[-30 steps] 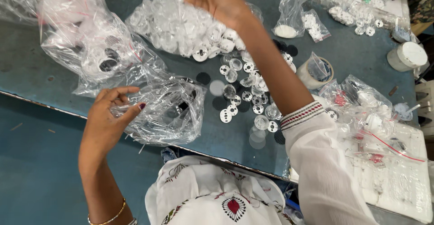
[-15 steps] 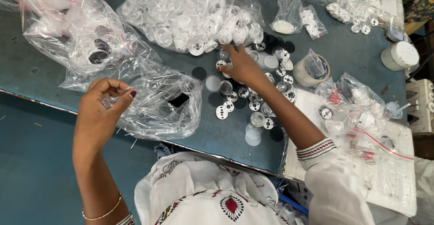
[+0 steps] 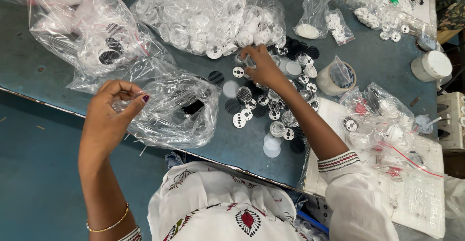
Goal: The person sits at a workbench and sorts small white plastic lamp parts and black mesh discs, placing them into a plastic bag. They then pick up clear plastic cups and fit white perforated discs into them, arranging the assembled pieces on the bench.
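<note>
Just now the right hand [image 3: 264, 67] pinches a small clear round plastic cap [image 3: 250, 61] above scattered perforated discs [image 3: 252, 106]; the left hand [image 3: 110, 117] has fingertips pinched together beside a crumpled clear plastic bag [image 3: 179, 110], contents untellable.

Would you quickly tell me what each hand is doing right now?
Left hand: fingertips pinched together above a clear plastic bag; what it holds cannot be told.
Right hand: closed on a small clear round part at the pile.
</note>
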Motion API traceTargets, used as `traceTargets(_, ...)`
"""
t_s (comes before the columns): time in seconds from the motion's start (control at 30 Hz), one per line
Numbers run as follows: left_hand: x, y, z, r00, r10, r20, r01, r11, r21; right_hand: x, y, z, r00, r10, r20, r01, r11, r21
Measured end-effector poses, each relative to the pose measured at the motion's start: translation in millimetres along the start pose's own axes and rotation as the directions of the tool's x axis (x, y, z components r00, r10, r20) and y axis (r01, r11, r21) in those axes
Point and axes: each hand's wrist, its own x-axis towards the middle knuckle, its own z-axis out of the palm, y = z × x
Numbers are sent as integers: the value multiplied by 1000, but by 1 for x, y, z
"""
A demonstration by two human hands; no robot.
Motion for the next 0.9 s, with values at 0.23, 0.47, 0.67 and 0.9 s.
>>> traceTargets(0.23,1,2,0,1000,-6,-4,6,1000,-11,-4,-2,7,997,-42,-72,42,999,0)
traceTargets(0.47,3,-2,0,1000,-27,4,27,999,-34,-3,17,13,923,-276,-269,275,960,-44)
traceTargets(0.67,5,-8,-2,1000,-9,16,9,999,-45,0,20,6,976,-56,-211,91,983,158)
traceTargets(0.9,7,-12,-1,1000,3,17,-2,998,-64,11,0,4,997,59,-46,-51,988,149)
